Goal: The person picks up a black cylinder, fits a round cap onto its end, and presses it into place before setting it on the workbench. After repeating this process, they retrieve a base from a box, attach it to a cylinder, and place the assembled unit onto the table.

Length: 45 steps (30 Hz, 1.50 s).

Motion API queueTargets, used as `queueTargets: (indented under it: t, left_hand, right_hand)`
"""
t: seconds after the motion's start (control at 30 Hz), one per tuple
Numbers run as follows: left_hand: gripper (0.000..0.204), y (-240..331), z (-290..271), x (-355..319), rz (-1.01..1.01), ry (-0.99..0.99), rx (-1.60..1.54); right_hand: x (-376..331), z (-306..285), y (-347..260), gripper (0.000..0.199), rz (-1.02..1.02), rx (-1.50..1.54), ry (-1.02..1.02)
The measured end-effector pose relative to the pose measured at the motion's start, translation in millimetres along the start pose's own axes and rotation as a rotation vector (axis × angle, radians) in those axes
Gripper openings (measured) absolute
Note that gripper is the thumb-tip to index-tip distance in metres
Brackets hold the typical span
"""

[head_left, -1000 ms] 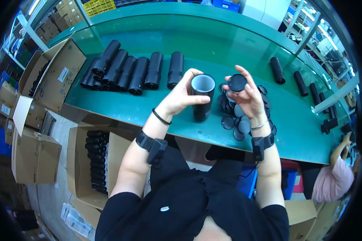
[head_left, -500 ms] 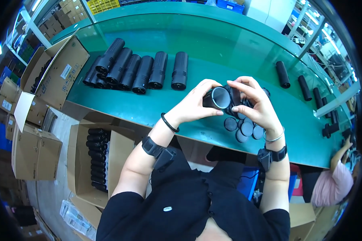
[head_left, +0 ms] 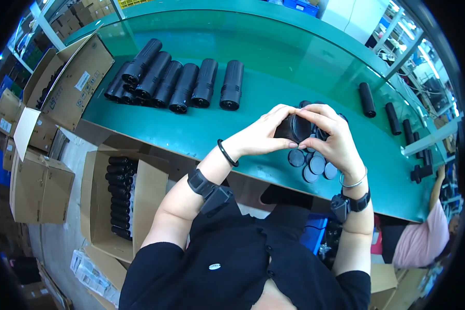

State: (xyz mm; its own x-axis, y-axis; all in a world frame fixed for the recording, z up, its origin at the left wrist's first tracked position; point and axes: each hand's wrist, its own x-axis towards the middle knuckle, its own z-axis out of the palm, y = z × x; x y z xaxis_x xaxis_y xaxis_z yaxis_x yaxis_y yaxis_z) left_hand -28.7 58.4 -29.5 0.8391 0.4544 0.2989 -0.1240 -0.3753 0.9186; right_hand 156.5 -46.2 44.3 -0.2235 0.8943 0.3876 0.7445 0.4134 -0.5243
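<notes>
My left hand is wrapped round a black ribbed-looking tube held level above the bench. Against the tube's right end sits a round black cap, which the fingers and thumb of my right hand grip by its rim. The fingertips of both hands nearly meet over the joint. Just below and behind my right hand lies a heap of loose round black caps, partly hidden by it.
Several black cylinders lie in a row on the green bench, some stacked at left. More black tubes lie at the far right, near a person in a pink top. Open cartons with black parts stand at left.
My right hand has brought the cap onto the tube's open end, which is now covered. Both hands have closed together around the tube and cap.
</notes>
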Motion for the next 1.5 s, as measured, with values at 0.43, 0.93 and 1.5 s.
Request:
queueTargets:
  t: [0.43,0.93,1.5]
  left_hand:
    - [0.064,-2,10,-1,0.009,0.156,0.205]
    - [0.053,0,10,1,0.014,0.154,0.188]
    - [0.076,5,8,-1,-0.075,0.222,-0.164]
  right_hand:
    - [1,7,-3,0.06,-0.009,-0.045,0.022]
    - [7,11,-5,0.064,-0.016,-0.087,-0.024]
    - [17,31,26,0.034,0.525,0.865,-0.11]
